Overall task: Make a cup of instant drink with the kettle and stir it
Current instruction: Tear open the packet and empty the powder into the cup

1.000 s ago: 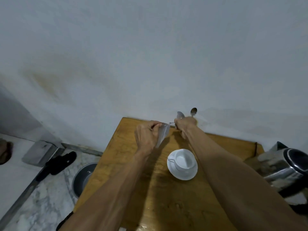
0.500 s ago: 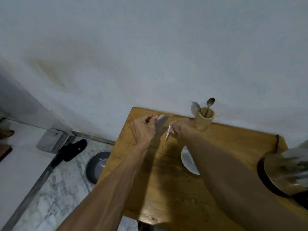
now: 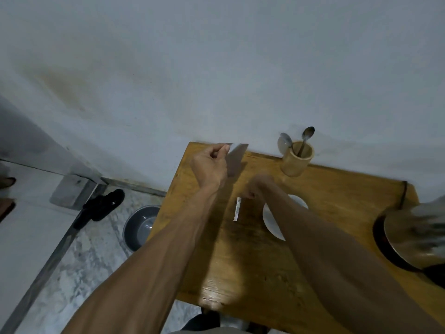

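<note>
My left hand (image 3: 210, 166) pinches a silvery drink sachet (image 3: 234, 160) by its top, raised over the far left corner of the wooden table (image 3: 252, 266). My right hand (image 3: 258, 186) is lower and blurred, its fingers closed on a thin torn-off strip (image 3: 237, 209) that hangs down over the table. My right forearm covers most of the white saucer (image 3: 271, 221); the cup on it is hidden. The steel kettle (image 3: 414, 233) sits at the table's right edge, blurred.
A wooden holder (image 3: 298, 161) with two spoons (image 3: 306, 138) stands against the wall at the table's back edge. On the marble floor to the left lie a grey bowl (image 3: 139, 226) and a black sandal (image 3: 101, 206).
The hands have parted: the left stays up with the sachet, the right has dropped toward the table with the torn strip. The view has swung left, so the kettle slid to the right edge.
</note>
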